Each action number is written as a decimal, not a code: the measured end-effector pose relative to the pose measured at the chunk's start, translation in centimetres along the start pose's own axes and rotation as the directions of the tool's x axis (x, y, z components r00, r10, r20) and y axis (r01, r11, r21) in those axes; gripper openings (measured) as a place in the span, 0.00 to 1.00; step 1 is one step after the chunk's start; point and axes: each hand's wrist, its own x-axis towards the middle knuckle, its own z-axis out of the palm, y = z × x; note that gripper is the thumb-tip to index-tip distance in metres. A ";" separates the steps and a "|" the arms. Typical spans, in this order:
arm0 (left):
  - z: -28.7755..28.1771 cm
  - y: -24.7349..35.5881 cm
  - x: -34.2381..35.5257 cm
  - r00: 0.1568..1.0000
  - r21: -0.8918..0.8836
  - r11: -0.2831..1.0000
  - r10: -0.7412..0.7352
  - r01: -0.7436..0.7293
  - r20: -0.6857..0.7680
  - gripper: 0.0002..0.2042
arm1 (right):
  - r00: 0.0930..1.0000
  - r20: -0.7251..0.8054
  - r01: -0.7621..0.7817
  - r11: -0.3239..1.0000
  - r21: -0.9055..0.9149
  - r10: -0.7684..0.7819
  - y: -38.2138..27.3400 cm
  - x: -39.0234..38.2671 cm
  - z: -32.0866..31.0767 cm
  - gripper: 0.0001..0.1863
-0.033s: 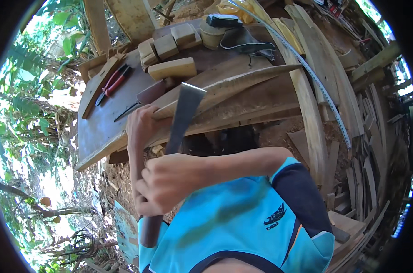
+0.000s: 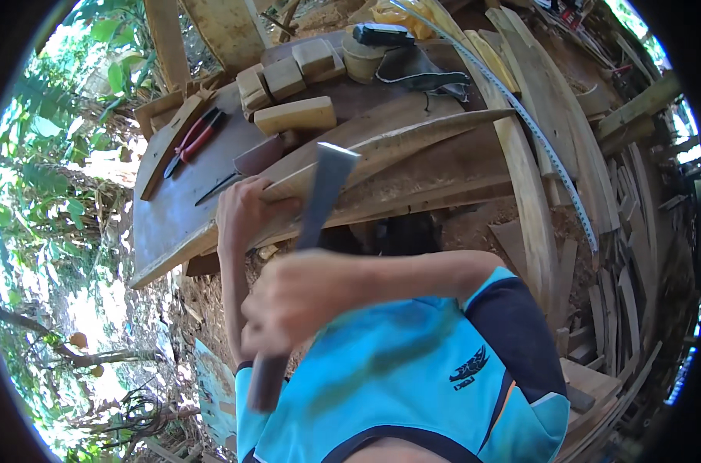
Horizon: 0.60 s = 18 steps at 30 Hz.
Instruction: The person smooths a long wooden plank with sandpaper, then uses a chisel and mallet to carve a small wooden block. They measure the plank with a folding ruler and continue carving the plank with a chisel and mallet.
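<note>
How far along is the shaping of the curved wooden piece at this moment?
Done so far: the curved wooden piece already tapers to a point and its upper face looks pale and freshly cut. In hand: the left hand pins its near end to the workbench, while the right hand has the chopping blade in its grip, raised over it. Left: I cannot tell how much trimming remains.

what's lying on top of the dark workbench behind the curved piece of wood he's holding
On the workbench lie red-handled pliers, a knife, pale wooden blocks and a measuring tape. The curved wood hides whatever lies beneath it.
</note>
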 end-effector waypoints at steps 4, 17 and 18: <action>-0.2 0.9 0.6 1.000 0.046 0.999 0.018 -0.018 0.004 0.17 | 0.965 0.187 -0.154 0.975 -0.161 0.183 3.2 -4.4 -0.4 0.03; -1.2 1.1 1.5 0.997 -0.050 0.999 -0.005 0.009 0.073 0.16 | 0.967 0.171 -0.160 0.974 -0.159 0.187 3.4 -4.5 -0.5 0.05; -0.3 0.1 0.6 0.997 -0.032 0.997 0.069 -0.070 -0.017 0.16 | 0.974 0.140 -0.161 0.978 -0.131 0.179 3.2 -4.2 0.1 0.05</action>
